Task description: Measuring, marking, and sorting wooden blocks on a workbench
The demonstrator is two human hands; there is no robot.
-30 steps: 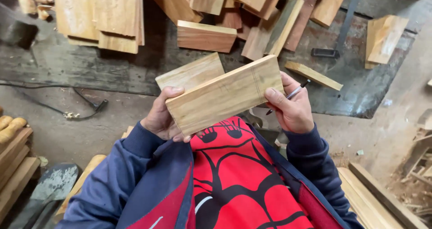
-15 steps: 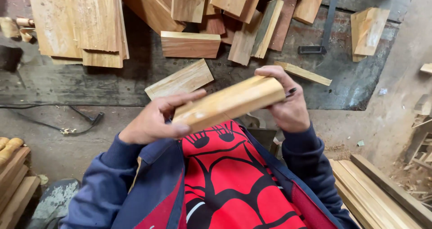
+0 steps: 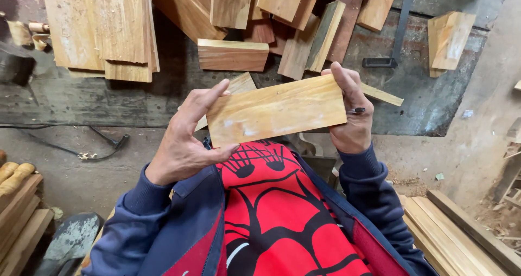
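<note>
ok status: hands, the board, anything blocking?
Left hand and right hand grip the ends of the light wood board. Right also holds a pen. Board broad face up above the lap. Nothing blocking.

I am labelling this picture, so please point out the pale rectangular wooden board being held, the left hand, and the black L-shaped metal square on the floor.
pale rectangular wooden board (image 3: 274, 110), head view, middle of its broad face
left hand (image 3: 182, 140), head view, back of the hand
black L-shaped metal square (image 3: 402, 21), head view, its long blade

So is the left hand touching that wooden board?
Touching. The head view shows the left hand on the wooden board's left end, thumb under the bottom corner and fingers along the edge. The right hand clasps the other end.
</note>
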